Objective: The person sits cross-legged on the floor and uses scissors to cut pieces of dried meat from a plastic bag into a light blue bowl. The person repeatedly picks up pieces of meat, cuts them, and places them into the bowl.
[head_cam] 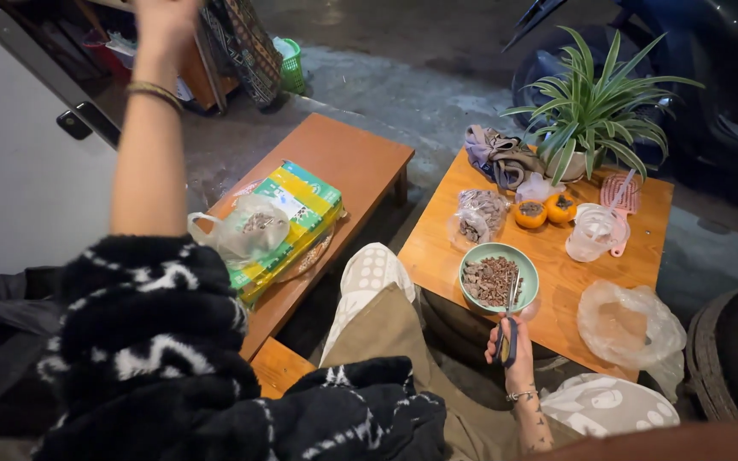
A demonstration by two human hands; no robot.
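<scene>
The right hand (516,348) is closed around the dark handles of a pair of scissors (510,323), whose thin blades point up and reach over the near rim of a green bowl (524,266) filled with brown chopped pieces. The left hand (164,19) is raised high at the top edge of the view and partly cut off, so whether it is open or closed cannot be told; a bracelet sits on its wrist above a black-and-white fuzzy sleeve. The bowl stands near the front edge of a small wooden table (446,222). Just behind the bowl lies a clear bag of dark bits (478,213), and beyond it to the right two orange persimmons (545,210) sit side by side. Right of the bowl stands a clear plastic cup (592,233), with a crumpled plastic bag (629,324) nearer the table's front corner. Far behind the bowl a potted spider plant (595,107) stands beside a bunched cloth (499,155). Well left of the bowl, on a second wooden table (352,158), a green-and-yellow package (296,213) lies.
</scene>
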